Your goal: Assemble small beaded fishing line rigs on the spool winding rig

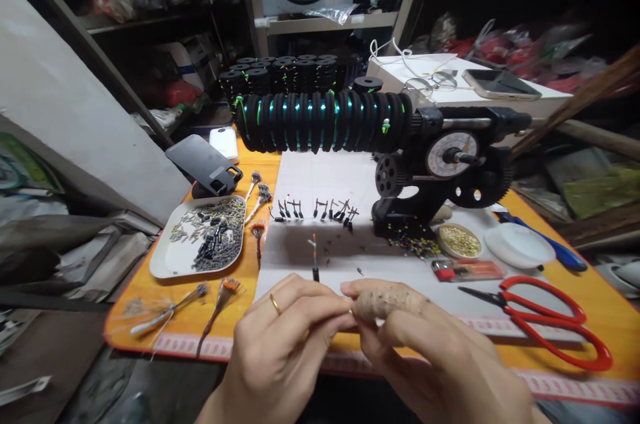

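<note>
Both hands meet at the table's front edge, fingertips nearly touching. My left hand (285, 334), with a ring on one finger, is closed in a pinch. My right hand (420, 337) also pinches, its index finger wrapped in beige tape. Whatever lies between the fingertips is too small to make out. Just behind my left hand stands a thin orange-tipped stick (315, 254) with a dark base. Farther back, small black pieces with crossbars (340, 212) form a row on the white sheet (300, 244). A machine (440, 151) carries a row of black spools wound with teal line (320, 121).
Red-handled scissors (555, 324) lie right, near a red cutter (467, 270), a dish of gold bits (460, 241) and loose coloured beads (410, 242). A white tray (160, 257) of small parts sits left, below a phone on a stand (205, 164). Wire bundles (217, 307) lie front left.
</note>
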### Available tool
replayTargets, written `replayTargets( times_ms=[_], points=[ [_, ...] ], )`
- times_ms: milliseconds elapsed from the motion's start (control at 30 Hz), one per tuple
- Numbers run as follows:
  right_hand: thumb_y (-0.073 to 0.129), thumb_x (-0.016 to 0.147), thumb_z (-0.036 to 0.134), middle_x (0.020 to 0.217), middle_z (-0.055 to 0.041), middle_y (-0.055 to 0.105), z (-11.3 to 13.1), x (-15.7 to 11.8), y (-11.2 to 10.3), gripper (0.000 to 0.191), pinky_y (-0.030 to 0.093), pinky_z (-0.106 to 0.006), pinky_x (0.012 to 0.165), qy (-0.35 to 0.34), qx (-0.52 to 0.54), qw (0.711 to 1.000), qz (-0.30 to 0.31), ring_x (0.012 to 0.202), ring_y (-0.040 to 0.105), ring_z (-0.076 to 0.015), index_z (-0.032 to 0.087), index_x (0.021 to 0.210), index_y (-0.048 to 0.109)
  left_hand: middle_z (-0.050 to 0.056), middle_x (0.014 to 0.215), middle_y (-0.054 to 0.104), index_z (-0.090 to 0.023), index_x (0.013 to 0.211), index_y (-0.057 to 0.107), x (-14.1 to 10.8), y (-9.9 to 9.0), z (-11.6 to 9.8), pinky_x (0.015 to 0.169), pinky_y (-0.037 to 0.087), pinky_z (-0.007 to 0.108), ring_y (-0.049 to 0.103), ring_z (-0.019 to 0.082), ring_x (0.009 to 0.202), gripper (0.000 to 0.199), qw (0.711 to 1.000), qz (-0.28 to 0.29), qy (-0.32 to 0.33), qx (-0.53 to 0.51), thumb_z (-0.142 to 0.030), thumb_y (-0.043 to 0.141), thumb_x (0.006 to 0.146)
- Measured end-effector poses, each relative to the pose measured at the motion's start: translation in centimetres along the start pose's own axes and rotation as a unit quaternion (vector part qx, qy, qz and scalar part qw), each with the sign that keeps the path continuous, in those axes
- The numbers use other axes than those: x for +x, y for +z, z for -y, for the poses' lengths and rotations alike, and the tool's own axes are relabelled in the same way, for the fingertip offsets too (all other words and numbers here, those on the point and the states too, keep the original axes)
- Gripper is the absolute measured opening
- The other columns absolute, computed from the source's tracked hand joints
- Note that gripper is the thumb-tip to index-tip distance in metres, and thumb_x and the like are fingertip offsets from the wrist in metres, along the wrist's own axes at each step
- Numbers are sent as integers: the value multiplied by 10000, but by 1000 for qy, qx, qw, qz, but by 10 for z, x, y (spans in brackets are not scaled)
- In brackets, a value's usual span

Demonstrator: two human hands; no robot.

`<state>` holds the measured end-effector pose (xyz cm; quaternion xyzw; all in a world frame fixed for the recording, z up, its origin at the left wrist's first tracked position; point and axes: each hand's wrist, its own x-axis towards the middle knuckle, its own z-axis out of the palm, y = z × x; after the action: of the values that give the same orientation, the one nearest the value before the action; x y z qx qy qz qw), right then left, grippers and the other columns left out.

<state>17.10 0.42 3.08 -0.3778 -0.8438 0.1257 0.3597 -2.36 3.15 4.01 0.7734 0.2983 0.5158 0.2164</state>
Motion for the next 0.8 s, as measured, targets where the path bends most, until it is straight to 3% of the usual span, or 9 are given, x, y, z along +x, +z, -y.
replayTargets(
  times_ms=[100,200,367,467,567,700,800],
  points=[
    [629,873,40,1036,-43,769,0,-1,0,239,630,-213,778,20,47,998,-22,908,759,-159,255,958,571,57,776,736,-93,893,722,2,-1,-1,729,559,152,699,117,747,159,1000,-4,-19,-15,45,675,830],
    [667,849,31,1044,-18,763,1,1,2,256,615,-167,769,26,85,994,-56,880,759,-126,253,862,541,57,785,722,-100,897,706,0,-3,-2,720,551,154,689,116,750,153,999,10,-41,-34,34,661,837],
    [595,838,-36,980,-41,708,10,17,7,302,587,-197,833,51,140,976,-159,943,708,-126,198,1030,605,-15,784,651,-203,867,655,-4,-1,-7,690,518,181,634,110,740,172,983,-17,-155,-95,-36,615,885],
    [596,863,14,919,-50,666,17,27,10,203,568,-203,759,71,141,977,-144,874,674,-122,163,986,660,-37,787,651,-232,850,669,-5,1,-9,706,516,165,629,101,756,180,971,-55,-188,-139,-69,614,902],
    [593,868,35,833,-37,654,20,34,12,154,560,-204,677,81,161,971,-154,787,663,-117,158,920,670,-41,807,657,-245,875,678,-8,2,-9,731,517,167,626,102,777,178,965,-50,-199,-164,-82,618,913],
    [617,810,2,827,-43,653,20,30,16,190,574,-213,647,26,81,979,-186,752,657,-126,161,898,674,-35,815,627,-250,889,651,-11,3,-8,714,503,183,607,114,788,170,965,-40,-195,-168,-89,606,920],
    [651,807,-3,931,-93,698,16,22,16,213,604,-287,737,-66,-39,979,-187,900,660,-199,160,944,664,-30,818,597,-243,868,614,-12,4,-9,685,498,180,594,116,776,177,965,-30,-202,-166,-74,582,914]
  ],
)
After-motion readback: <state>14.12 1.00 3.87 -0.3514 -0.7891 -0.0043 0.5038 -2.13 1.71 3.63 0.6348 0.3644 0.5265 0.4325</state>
